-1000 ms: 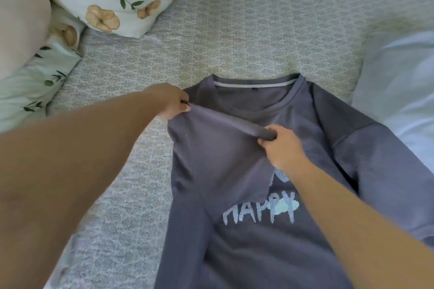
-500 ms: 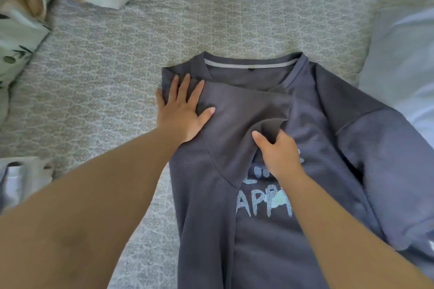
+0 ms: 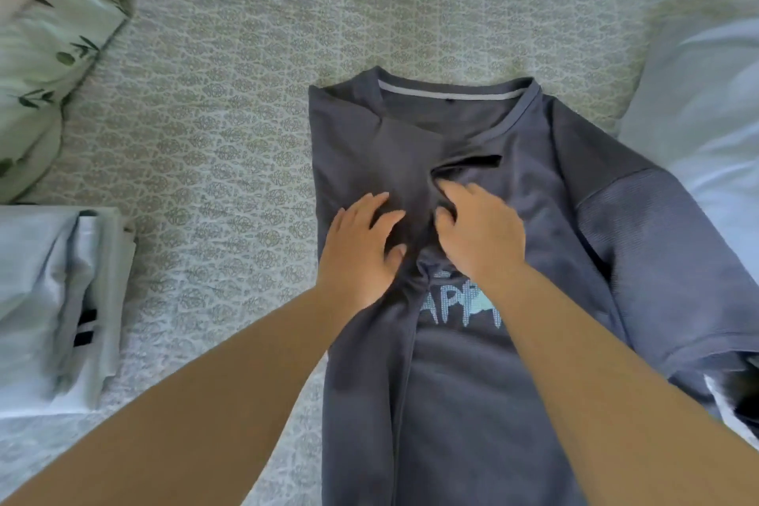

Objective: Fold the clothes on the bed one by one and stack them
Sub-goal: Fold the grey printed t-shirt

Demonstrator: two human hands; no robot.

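Grey shirt (image 3: 472, 382), left sleeve folded across chest.

grey shirt (image 3: 472, 382) – matt knit cloth, ribbed sleeve; bedspread (image 3: 246, 94) – textured, patterned woven cloth.

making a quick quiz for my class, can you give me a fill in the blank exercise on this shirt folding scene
1. The grey shirt lies flat on the ____.
2. The shirt's ____ sleeve is already folded in over the chest; the other sleeve is spread out.
3. The left hand and right hand both rest on the ____.
4. A pile of folded pale clothes lies to the person's ____.

Missing words: bed; left; shirt; left
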